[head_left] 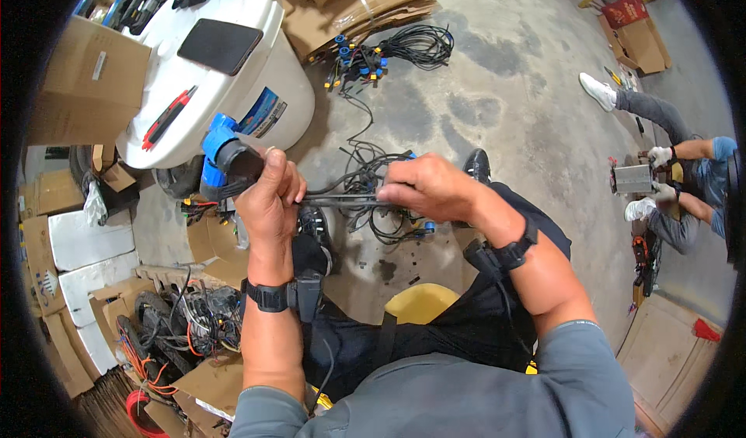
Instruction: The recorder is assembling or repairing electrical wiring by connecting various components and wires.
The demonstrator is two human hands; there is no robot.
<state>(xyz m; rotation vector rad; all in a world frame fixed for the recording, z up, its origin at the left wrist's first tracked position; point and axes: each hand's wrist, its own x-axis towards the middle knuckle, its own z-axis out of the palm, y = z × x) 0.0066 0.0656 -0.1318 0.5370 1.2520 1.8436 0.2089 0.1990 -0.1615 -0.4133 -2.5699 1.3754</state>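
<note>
Head view, read from left to right. At far left, brown cardboard boxes (85,88) and white foam blocks (85,240) are stacked beside a heap of tangled wiring (183,318). Above these stands a white rounded appliance body (233,88), on top of which lie a dark flat phone (220,45) and a red-handled tool (167,117). The left hand (270,197) is clenched around a roll of black tape (237,166), just beside a blue plastic fitting (216,147) at the edge of the white body; a black strap (268,296) circles the left wrist. From this hand a bundle of black cables (342,199) runs horizontally, taut, to the right hand (427,188), which pinches the bundle's other end between thumb and fingers. The bundle is thus held in mid-air between the two hands, above the person's lap and black shoes (475,164). Behind it, on the concrete floor (505,73), lie a loose coil of black cable (416,46) and a cluster of blue and yellow connectors (357,59), near flattened cardboard (365,3). Below the hands a yellow seat (420,302) shows between the knees. At far right, well apart, a second person in white gloves (660,158) holds a grey metal box (633,179).
</note>
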